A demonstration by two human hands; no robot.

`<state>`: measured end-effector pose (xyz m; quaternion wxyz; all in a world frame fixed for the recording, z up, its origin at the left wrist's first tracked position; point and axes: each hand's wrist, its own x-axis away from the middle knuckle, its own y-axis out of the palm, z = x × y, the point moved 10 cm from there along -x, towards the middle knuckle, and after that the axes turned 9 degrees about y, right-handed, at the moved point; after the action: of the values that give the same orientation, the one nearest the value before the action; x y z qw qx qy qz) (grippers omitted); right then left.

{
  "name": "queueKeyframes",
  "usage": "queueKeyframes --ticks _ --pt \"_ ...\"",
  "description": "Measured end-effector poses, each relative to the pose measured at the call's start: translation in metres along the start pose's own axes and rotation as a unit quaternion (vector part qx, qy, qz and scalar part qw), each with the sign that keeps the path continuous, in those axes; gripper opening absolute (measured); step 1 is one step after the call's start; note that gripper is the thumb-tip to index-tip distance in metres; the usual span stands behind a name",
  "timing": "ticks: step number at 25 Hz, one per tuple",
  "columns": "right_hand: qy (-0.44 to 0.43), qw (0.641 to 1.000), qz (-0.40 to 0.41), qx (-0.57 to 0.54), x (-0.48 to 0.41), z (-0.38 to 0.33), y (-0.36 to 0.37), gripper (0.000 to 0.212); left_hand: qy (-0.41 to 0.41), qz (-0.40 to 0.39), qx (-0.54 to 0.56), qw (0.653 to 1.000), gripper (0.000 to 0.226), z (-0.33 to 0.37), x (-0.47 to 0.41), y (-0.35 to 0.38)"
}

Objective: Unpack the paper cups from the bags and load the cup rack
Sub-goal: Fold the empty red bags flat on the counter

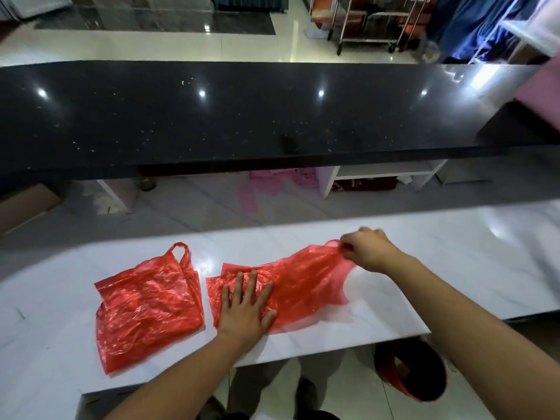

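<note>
Stretching right across the upper half of the frame, long black shiny counter (242, 116), dotted with bright spots of light. Below it, across the lower half, white stone table (454, 253), slanting up toward the right edge.

On the table, in the lower middle, red plastic bag (306, 286), thin and crinkly, flat at its left end and pulled up at its right end. Just to the left of it, second red bag (148, 307), lying flat, with one loop handle pointing up the frame. Close beside the first bag, with a thin strip of white table between the two.

At the top right, metal cart (363, 28) on wheels, standing on the pale floor. Under the table edge at the lower right, round red bin (409, 374) on the floor.

Pressed down on the left end of the red plastic bag, left hand (247, 310), palm down, fingers straight and spread wide, gripping nothing. Up and to the right of it, right hand (368, 250), fingers curled, pinching the top edge of the same bag and holding that end a little off the table.
</note>
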<state>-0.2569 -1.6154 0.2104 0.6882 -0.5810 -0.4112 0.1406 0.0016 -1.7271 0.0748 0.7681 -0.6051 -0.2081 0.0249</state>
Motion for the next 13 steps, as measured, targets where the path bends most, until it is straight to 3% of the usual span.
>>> queueKeyframes --ticks 2,5,7,9,11,13 --pt "-0.006 0.99 0.092 0.107 -0.022 -0.015 -0.007 0.014 -0.023 -0.01 -0.017 1.0 0.075 -0.003 0.004 0.005" --pt "0.06 0.982 0.085 0.156 -0.04 -0.007 0.022 0.023 -0.086 -0.009 -0.023 0.996 0.086 -0.008 0.017 0.003" --pt "0.091 0.98 0.098 0.144 -0.041 0.001 0.035 0.028 -0.115 -0.009 -0.013 0.993 0.088 -0.009 0.021 -0.001" --pt "0.072 0.978 0.158 0.114 -0.034 -0.004 0.033 0.037 -0.106 0.038 0.018 0.994 0.083 -0.003 0.017 -0.019" --pt "0.035 0.969 0.239 0.042 -0.018 -0.019 0.019 0.056 -0.057 0.071 0.031 0.995 0.077 0.009 0.004 -0.034" --pt "-0.046 0.952 0.303 -0.025 0.009 -0.048 0.01 0.059 -0.027 0.055 0.047 0.997 0.072 0.017 -0.01 -0.036"
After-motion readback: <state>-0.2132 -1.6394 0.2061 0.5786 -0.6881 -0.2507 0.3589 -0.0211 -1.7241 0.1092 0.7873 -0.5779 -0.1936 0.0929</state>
